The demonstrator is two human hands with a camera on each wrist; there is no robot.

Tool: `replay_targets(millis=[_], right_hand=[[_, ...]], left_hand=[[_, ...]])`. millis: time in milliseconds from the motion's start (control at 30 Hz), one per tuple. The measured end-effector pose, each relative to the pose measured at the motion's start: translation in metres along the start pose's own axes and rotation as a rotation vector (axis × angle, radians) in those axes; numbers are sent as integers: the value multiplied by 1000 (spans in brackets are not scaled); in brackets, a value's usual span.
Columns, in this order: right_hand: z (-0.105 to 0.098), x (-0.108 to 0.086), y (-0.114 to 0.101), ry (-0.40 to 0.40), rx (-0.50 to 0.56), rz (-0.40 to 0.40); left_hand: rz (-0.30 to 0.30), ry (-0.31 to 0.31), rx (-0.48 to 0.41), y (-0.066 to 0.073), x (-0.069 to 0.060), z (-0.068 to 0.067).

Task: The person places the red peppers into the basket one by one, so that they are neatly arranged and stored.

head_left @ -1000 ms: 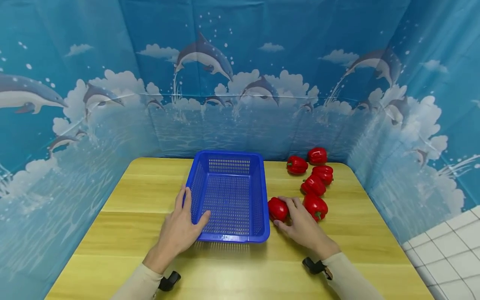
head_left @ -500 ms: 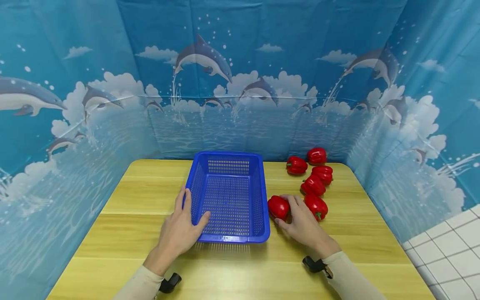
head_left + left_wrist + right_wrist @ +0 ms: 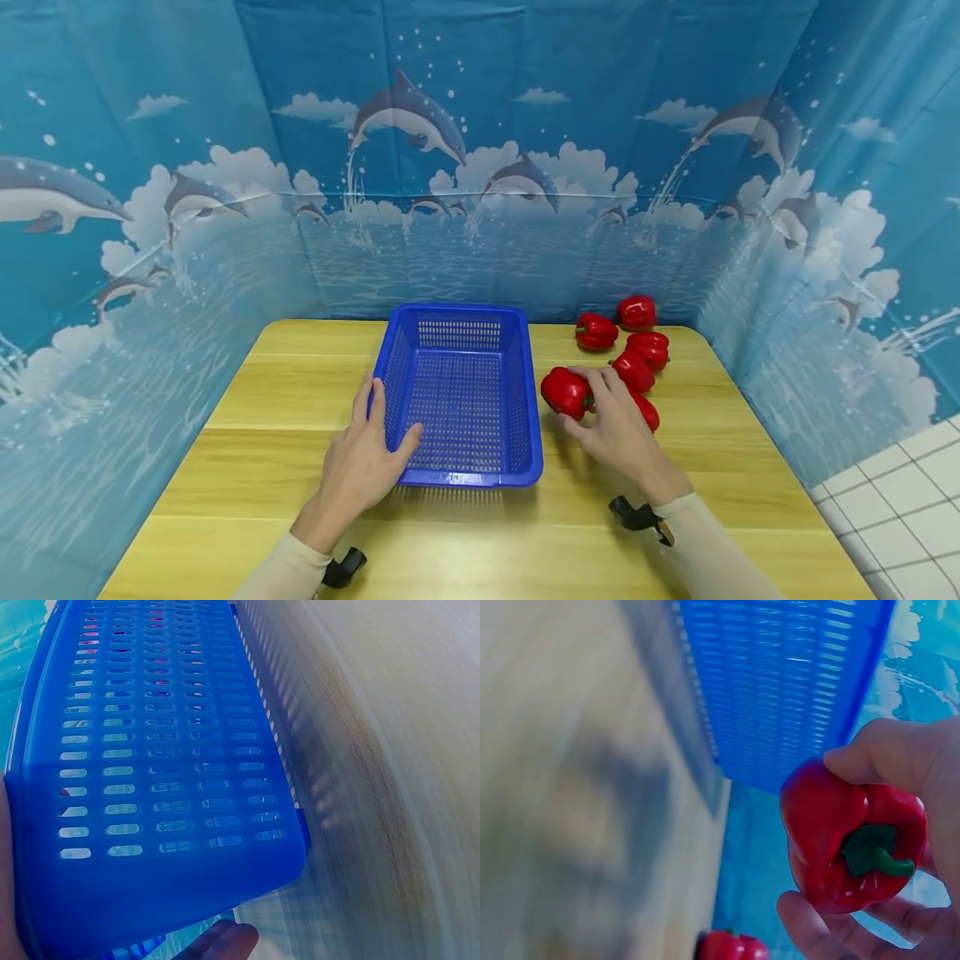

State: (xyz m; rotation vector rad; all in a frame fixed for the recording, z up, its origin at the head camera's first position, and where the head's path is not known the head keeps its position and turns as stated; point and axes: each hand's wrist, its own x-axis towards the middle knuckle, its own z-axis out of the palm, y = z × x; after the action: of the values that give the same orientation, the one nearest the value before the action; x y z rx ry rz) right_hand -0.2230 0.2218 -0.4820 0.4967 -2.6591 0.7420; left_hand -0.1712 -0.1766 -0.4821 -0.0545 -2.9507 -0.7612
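My left hand (image 3: 362, 458) grips the left rim of a blue plastic basket (image 3: 450, 478), thumb over the inner side and fingers along the outside. The slotted basket wall (image 3: 150, 892) fills much of the left wrist view, with fingertips (image 3: 234, 941) at its lower end. My right hand (image 3: 621, 433) holds a red bell pepper (image 3: 564, 393) up off the table, just right of the basket. In the right wrist view the thumb is on top of the pepper (image 3: 817, 825) and the fingers are beneath; its green stem faces the camera. No pepper shows inside the basket.
Several more red bell peppers lie right of the basket, among them one at the back (image 3: 637, 312) and one partly hidden by my right hand (image 3: 647, 412). A yellow wood-grain table (image 3: 247, 467) carries everything. A blue dolphin-print curtain (image 3: 480, 242) encloses its back and sides.
My right hand has lifted the bell pepper from the table and moved it slightly away from me, its stem turning into view. The left hand and basket stay in place.
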Motion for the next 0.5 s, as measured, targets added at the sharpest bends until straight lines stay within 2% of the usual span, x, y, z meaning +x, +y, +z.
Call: replay_targets(millis=[500], right_hand=[[-22, 34, -23, 75, 19, -67]], left_hand=[[4, 2, -5, 1, 0, -1]])
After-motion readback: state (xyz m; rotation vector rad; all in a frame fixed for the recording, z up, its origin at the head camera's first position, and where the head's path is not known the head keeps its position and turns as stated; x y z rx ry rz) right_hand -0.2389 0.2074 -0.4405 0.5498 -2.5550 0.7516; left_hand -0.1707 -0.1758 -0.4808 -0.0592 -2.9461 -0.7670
